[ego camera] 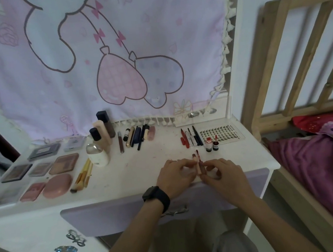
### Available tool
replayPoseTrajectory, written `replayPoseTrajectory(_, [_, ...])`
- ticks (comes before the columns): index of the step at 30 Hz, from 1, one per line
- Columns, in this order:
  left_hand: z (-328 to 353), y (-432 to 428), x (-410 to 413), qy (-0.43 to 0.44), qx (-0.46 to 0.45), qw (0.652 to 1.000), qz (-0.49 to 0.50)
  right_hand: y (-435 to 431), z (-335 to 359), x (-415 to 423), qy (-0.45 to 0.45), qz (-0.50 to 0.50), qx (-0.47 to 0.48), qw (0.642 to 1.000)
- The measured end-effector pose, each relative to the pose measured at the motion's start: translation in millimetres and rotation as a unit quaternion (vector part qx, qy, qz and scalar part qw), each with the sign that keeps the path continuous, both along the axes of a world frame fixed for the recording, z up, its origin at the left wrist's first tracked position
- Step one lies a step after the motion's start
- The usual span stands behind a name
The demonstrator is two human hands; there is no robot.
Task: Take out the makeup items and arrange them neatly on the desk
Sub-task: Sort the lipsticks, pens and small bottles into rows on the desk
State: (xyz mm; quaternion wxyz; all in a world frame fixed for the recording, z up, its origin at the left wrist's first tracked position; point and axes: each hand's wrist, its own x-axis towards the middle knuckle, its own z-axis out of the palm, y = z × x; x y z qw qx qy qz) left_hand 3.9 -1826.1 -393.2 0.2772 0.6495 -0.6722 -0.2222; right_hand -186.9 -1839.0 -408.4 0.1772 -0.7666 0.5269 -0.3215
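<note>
1 pink tube pinched in left fingers, 1 red tube pinched in right fingers, labels unreadable

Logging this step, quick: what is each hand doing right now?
Left hand: pinches a pale pink lip tube.
Right hand: pinches a dark red lip tube.

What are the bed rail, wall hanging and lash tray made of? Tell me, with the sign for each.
Bed rail: likely bare wood; tan slats with knot-like marks. Wall hanging: printed fabric, matte, with tasselled fringe and soft folds. Lash tray: probably clear glossy plastic; its rim looks see-through.
</note>
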Motion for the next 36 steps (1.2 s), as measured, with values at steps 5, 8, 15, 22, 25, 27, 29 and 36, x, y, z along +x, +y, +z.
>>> replayPoseTrajectory(5, [0.9,1.5,1.6,-0.016,-0.001,1.000,-0.001,-0.8,-2.8,-3.5,-0.010,0.010,0.007,1.000])
replayPoseTrajectory(8, [1.6,1.6,-1.6,-0.042,-0.012,0.999,-0.004,-1.1,-2.6,-4.3,-0.016,0.011,-0.011,1.000])
replayPoseTrajectory(15, [5.0,-9.0,-18.2,-0.021,-0.007,0.999,-0.030,-7.7,-5.7,-15.1,0.010,-0.013,-0.038,0.999])
replayPoseTrajectory(22, [0.2,-14.4,-25.6,-0.039,-0.022,0.999,-0.026,-12.2,-8.8,-23.4,0.001,-0.012,-0.044,0.999])
replayPoseTrajectory(25, [-3.6,-14.1,-23.9,-0.044,-0.030,0.998,-0.020,-12.1,-9.9,-23.1,0.002,-0.008,-0.056,0.998])
replayPoseTrajectory(27, [-4.2,-13.8,-23.9,-0.045,-0.029,0.998,-0.018,-12.1,-9.3,-23.3,0.000,-0.004,-0.059,0.998])
replayPoseTrajectory(29, [-4.1,-13.5,-24.1,-0.044,-0.028,0.998,-0.017,-12.2,-8.5,-23.0,-0.001,-0.003,-0.059,0.998])
replayPoseTrajectory(36, [-2.2,-11.8,-24.3,-0.031,-0.029,0.999,-0.016,-8.6,-5.0,-24.0,-0.001,-0.002,-0.042,0.999])
